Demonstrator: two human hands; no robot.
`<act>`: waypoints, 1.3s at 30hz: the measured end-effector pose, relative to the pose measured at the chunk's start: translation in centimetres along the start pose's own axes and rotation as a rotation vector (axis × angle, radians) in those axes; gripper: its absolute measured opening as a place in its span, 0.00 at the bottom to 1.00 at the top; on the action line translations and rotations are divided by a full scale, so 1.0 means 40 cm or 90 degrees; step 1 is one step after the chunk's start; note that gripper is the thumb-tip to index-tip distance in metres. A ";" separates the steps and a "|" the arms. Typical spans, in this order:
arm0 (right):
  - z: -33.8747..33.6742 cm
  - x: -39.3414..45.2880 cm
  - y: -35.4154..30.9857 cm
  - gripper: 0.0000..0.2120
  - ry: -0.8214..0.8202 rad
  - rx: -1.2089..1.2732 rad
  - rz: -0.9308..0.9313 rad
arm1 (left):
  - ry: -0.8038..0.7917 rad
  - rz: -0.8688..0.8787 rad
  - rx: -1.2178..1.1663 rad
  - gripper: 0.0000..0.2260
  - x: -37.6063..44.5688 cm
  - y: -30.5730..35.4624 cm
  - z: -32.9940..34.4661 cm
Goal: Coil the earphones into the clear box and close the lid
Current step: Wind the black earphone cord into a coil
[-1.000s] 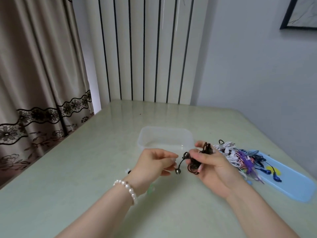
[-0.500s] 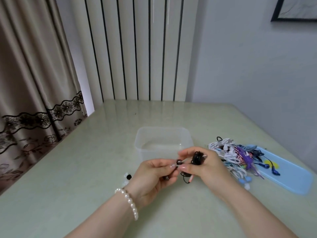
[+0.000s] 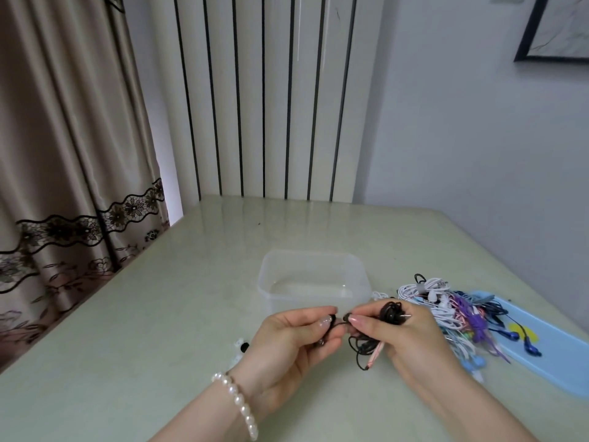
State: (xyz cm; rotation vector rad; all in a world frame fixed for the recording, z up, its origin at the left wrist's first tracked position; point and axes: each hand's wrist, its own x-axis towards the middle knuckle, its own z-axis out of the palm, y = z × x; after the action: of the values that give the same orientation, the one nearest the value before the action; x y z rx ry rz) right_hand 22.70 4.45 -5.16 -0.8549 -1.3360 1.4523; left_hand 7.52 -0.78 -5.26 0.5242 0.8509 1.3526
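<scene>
A bundle of black earphones point(image 3: 390, 312) is wound around the fingers of my right hand point(image 3: 403, 338), with loose loops of cord hanging below the palm. My left hand point(image 3: 288, 341), with a pearl bracelet at the wrist, pinches the earbud end of the same cord right beside my right fingertips. Just behind both hands the clear box point(image 3: 314, 279) stands open on the table with nothing in it. Its light blue lid point(image 3: 554, 349) lies flat at the right.
A tangled pile of white, purple and blue earphones point(image 3: 446, 309) lies between the box and the lid, partly on the lid. A small white and black item point(image 3: 240, 347) sits left of my left wrist. A curtain hangs past the table's left edge.
My hands have come together: a second ago the earbuds dangled between them, now my left fingers pinch that end against my right fingertips. The view has shifted slightly.
</scene>
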 end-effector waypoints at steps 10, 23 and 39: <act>0.004 -0.013 0.014 0.08 -0.006 -0.058 0.012 | 0.000 -0.010 0.032 0.06 -0.003 -0.021 -0.011; 0.014 -0.034 0.001 0.23 0.019 -0.020 -0.048 | 0.031 -0.033 -0.063 0.07 -0.017 -0.028 0.011; 0.027 -0.043 -0.013 0.09 0.056 -0.070 -0.053 | 0.044 -0.036 -0.045 0.07 -0.015 -0.035 0.009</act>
State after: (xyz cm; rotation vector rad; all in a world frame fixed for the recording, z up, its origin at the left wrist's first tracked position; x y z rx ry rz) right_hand 22.31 2.45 -4.67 -0.9131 -1.3797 1.2728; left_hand 8.69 -1.55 -5.97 0.3978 0.8642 1.3507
